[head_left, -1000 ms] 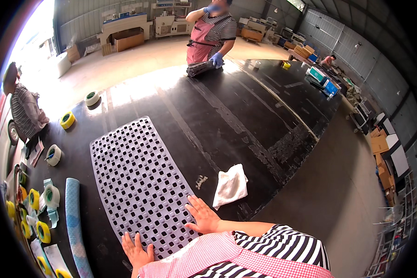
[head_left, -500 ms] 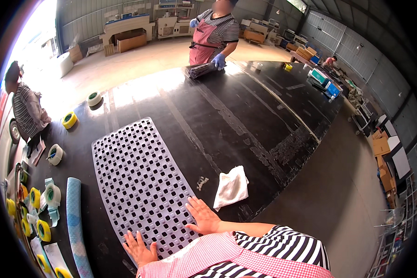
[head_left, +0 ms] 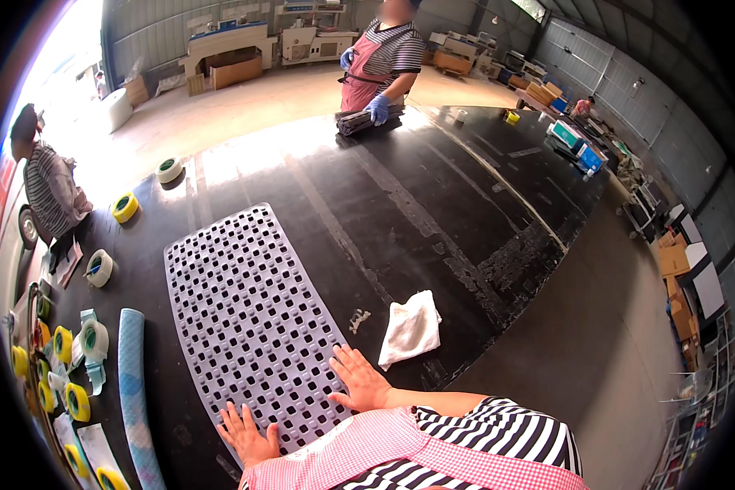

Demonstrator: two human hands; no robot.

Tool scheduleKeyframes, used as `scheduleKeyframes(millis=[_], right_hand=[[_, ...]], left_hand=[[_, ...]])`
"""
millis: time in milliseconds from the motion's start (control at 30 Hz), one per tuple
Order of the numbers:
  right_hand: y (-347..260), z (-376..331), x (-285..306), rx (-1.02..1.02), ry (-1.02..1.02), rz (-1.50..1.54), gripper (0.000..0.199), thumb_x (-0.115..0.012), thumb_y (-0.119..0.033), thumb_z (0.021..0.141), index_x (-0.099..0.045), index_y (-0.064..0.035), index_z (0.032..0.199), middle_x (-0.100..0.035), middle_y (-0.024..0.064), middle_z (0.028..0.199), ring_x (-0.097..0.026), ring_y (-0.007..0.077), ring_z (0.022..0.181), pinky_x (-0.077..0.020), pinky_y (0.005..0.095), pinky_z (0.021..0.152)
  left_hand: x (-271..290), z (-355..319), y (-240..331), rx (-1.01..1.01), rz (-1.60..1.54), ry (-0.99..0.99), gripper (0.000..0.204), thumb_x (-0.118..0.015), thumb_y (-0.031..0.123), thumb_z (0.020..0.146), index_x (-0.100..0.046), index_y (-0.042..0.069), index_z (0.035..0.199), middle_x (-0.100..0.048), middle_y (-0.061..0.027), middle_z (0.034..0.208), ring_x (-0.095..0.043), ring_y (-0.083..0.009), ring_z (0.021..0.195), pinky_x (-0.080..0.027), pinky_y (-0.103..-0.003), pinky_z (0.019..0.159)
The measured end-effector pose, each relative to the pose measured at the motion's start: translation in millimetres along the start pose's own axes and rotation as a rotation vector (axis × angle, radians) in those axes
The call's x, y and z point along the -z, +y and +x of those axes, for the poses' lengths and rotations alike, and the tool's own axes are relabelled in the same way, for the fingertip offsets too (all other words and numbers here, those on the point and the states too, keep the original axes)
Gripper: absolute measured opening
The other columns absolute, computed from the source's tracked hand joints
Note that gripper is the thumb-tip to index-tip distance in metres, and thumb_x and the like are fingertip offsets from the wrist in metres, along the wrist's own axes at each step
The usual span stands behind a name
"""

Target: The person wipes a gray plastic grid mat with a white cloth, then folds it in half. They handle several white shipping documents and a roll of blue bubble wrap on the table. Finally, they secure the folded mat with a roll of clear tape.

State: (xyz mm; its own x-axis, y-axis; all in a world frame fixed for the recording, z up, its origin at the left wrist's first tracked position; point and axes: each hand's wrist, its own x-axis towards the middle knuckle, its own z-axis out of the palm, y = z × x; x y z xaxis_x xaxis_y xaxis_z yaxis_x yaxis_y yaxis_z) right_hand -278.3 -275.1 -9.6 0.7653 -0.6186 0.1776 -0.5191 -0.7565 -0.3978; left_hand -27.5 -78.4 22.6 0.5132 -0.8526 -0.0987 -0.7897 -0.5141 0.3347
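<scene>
Black table (head_left: 465,204), both hands (head_left: 359,384) still flat on perforated mat (head_left: 245,310).

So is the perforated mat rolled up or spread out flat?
Spread flat: the perforated mat lies open on the black table, with both hands pressing its near end.

Grey perforated rubber mat (head_left: 249,314) flat on black table, lengthwise away from viewer.

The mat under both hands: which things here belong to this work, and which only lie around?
In use:
mat
left hand, flat on it
right hand, flat on it

Lying about:
white cloth
tape rolls
blue roll
</scene>
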Motion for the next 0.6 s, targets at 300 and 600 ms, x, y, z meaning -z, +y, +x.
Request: scheduleKeyframes(millis=[300,600], right_hand=[[1,1,-2,-0.012,-0.037,-0.022,0.089,-0.053,-0.058,0.096,-0.029,0.0051,0.154,-0.019,0.027,0.164,-0.013,0.0405,0.154,-0.01,0.0484,0.126],[-1,2,4,-0.03,-0.097,-0.056,0.088,-0.053,-0.057,0.097,-0.029,0.0046,0.155,-0.019,0.0267,0.164,-0.013,0.0402,0.154,-0.0092,0.0482,0.126]], left_hand=[[2,1,2,0.02,0.001,-0.023,0.081,-0.067,0.046,0.089,-0.041,-0.001,0.149,-0.019,-0.0226,0.164,-0.007,-0.04,0.155,-0.001,-0.06,0.122],[4,1,5,0.016,0.016,-0.035,0.081,-0.065,0.047,0.09,-0.042,-0.003,0.149,-0.019,-0.0231,0.164,-0.007,-0.0412,0.155,-0.002,-0.06,0.122]])
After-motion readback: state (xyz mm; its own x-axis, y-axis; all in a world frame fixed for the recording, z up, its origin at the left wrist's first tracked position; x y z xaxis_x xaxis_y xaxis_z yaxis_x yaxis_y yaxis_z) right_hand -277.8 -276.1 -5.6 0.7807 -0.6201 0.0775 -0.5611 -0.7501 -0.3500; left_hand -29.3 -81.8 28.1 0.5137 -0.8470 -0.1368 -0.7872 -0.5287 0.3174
